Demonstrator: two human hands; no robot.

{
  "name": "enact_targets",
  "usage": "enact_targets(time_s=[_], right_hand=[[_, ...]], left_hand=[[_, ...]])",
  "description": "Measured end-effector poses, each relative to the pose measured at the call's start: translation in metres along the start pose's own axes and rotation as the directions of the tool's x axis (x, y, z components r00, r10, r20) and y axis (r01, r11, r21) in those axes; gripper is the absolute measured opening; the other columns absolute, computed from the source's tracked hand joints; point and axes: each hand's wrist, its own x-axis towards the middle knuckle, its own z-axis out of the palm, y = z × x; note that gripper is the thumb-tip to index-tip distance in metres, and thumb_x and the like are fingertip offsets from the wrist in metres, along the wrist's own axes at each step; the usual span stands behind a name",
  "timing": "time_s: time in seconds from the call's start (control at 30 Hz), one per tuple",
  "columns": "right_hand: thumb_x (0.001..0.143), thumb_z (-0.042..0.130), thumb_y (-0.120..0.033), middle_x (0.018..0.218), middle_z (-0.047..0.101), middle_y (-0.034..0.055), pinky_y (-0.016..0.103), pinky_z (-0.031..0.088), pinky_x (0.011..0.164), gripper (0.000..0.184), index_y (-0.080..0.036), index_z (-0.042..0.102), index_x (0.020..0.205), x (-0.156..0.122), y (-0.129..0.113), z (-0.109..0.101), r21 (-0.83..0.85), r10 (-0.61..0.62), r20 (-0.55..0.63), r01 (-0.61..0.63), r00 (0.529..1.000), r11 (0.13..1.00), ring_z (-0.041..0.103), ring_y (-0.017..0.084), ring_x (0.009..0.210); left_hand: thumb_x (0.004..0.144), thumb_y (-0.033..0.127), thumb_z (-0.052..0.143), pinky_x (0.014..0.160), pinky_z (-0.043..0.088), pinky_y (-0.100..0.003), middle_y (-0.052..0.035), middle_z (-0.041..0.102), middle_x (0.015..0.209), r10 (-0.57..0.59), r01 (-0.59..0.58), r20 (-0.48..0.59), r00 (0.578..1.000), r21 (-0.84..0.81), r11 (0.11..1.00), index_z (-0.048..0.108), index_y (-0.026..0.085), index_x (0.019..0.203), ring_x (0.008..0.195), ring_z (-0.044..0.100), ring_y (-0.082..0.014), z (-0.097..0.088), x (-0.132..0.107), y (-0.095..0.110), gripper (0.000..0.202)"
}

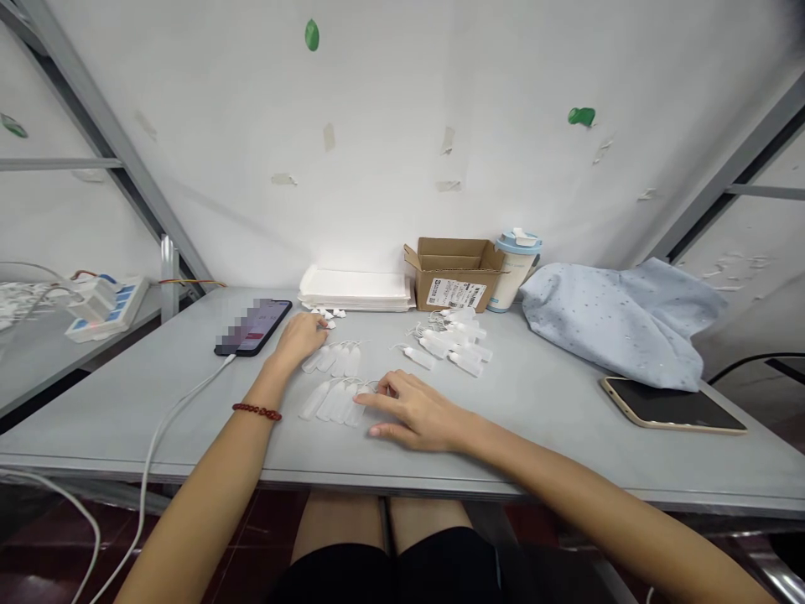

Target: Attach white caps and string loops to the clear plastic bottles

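My left hand [303, 338] rests on the table beside a few small white caps [333, 315], its fingers loosely stretched and its fingertips close to them. My right hand [418, 411] is open, thumb and index finger apart. Its index finger touches the right end of the front row of small translucent plastic bottles [329, 401]. Behind that row lies a second row of similar bottles [338, 361], with thin tips or threads at their far ends. A loose pile of the same bottles [449, 338] lies farther right.
Along the wall stand a stack of white sheets [355, 289], an open cardboard box [456, 281] and a lidded cup [512, 273]. A phone on a cable [257, 327] lies left. A pale blue cloth [616, 315] and another phone [676, 405] lie right.
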Motion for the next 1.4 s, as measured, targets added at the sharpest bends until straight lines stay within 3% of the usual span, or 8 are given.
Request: enact_targets(time_s=[0.13,0.4,0.73,1.0,1.1,1.2,1.3,1.4], right_hand=[[0.090,0.040,-0.049,0.101,0.050,0.0111,0.035,0.041,0.083,0.049,-0.024,0.049,0.131,0.002,-0.003,-0.001,-0.014,0.026,0.061,-0.025,0.998,1.000,0.046,0.019,0.088],[0.091,0.040,-0.047,0.097,0.053,0.0102,0.033,0.040,0.083,0.044,-0.020,0.054,0.122,0.003,-0.004,-0.004,0.026,0.026,0.066,-0.028,0.997,0.999,0.048,0.019,0.088],[0.093,0.039,-0.045,0.089,0.060,0.0074,0.030,0.038,0.079,0.038,-0.018,0.057,0.112,0.005,-0.004,-0.002,0.016,0.017,0.100,-0.018,0.995,1.000,0.052,0.017,0.081],[0.093,0.040,-0.040,0.083,0.058,0.0068,0.029,0.037,0.075,0.033,-0.018,0.060,0.106,0.004,0.002,0.001,-0.041,0.034,0.081,-0.030,0.996,0.999,0.053,0.016,0.078],[0.093,0.041,-0.039,0.082,0.058,0.0075,0.029,0.036,0.073,0.032,-0.018,0.060,0.106,0.004,0.005,0.000,-0.085,0.052,0.036,-0.049,0.998,0.995,0.052,0.017,0.077],[0.092,0.041,-0.040,0.082,0.058,0.0078,0.030,0.036,0.072,0.032,-0.018,0.059,0.107,0.003,0.008,0.000,-0.122,0.059,-0.031,-0.062,0.998,0.991,0.051,0.018,0.077],[0.093,0.041,-0.038,0.084,0.057,0.0082,0.030,0.036,0.072,0.031,-0.017,0.059,0.107,0.003,0.011,0.000,-0.146,0.071,-0.088,-0.083,0.994,0.986,0.049,0.018,0.077],[0.092,0.042,-0.035,0.085,0.057,0.0084,0.030,0.036,0.072,0.029,-0.017,0.059,0.107,0.003,0.012,-0.001,-0.169,0.081,-0.135,-0.103,0.987,0.980,0.048,0.018,0.078]], left_hand=[[0.074,0.026,0.052,0.081,0.046,-0.033,-0.0129,0.070,0.094,0.019,-0.018,0.008,1.000,-0.032,0.999,0.069,0.013,0.098,0.090,0.063,-0.0270,-0.002,-0.001,0.003,0.032],[0.077,0.038,0.046,0.070,0.044,-0.030,-0.0086,0.070,0.082,0.057,-0.048,0.067,0.996,-0.137,0.989,0.070,0.016,0.091,0.080,0.063,-0.0243,-0.007,-0.004,0.013,0.034],[0.073,0.039,0.052,0.065,0.041,-0.026,-0.0057,0.069,0.079,0.018,0.005,0.125,0.992,-0.177,0.984,0.067,0.018,0.082,0.074,0.062,-0.0200,-0.009,-0.004,0.015,0.028],[0.070,0.041,0.055,0.063,0.043,-0.027,-0.0045,0.066,0.068,-0.013,0.031,0.069,0.998,-0.266,0.963,0.062,0.016,0.066,0.070,0.061,-0.0199,-0.012,-0.006,0.021,0.027],[0.065,0.044,0.062,0.062,0.045,-0.029,-0.0044,0.065,0.066,-0.066,0.079,0.043,0.997,-0.494,0.866,0.061,0.015,0.066,0.067,0.061,-0.0196,-0.018,-0.008,0.028,0.029],[0.056,0.046,0.072,0.062,0.048,-0.029,-0.0022,0.063,0.064,-0.071,0.122,0.100,0.992,-0.742,0.659,0.060,0.014,0.071,0.062,0.059,-0.0159,-0.026,-0.012,0.038,0.037],[0.055,0.043,0.076,0.064,0.049,-0.028,0.0002,0.061,0.064,0.041,0.142,0.188,0.981,-0.854,0.501,0.061,0.014,0.076,0.060,0.057,-0.0121,-0.035,-0.018,0.045,0.039],[0.061,0.041,0.075,0.063,0.048,-0.027,0.0002,0.061,0.069,0.156,0.178,0.278,0.948,-0.868,0.464,0.063,0.015,0.078,0.059,0.055,-0.0098,-0.044,-0.024,0.051,0.034]])
